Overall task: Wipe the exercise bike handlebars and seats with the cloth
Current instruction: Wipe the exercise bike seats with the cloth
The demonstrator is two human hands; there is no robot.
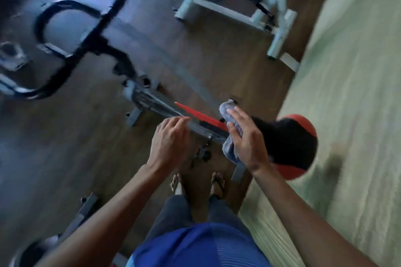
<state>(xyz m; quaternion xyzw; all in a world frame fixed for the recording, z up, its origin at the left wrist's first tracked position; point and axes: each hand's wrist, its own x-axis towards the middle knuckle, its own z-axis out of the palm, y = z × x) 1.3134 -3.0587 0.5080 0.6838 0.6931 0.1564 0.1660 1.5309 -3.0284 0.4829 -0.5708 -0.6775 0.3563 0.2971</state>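
Observation:
A black and red bike seat (290, 141) sits just right of centre in the blurred head view. My right hand (247, 138) presses a grey-blue cloth (230, 147) against the seat's narrow front end, fingers spread over the cloth. My left hand (169, 138) hovers to the left over the grey frame bar (195, 124), fingers loosely bent and holding nothing. The bike's black handlebars (82, 34) stand farther off at the upper left.
A second white-framed bike (234, 11) with a yellow flywheel stands at the top. A pale green wall (347, 115) runs along the right. My sandalled feet (197, 182) are on the brown wooden floor beside the bike's base.

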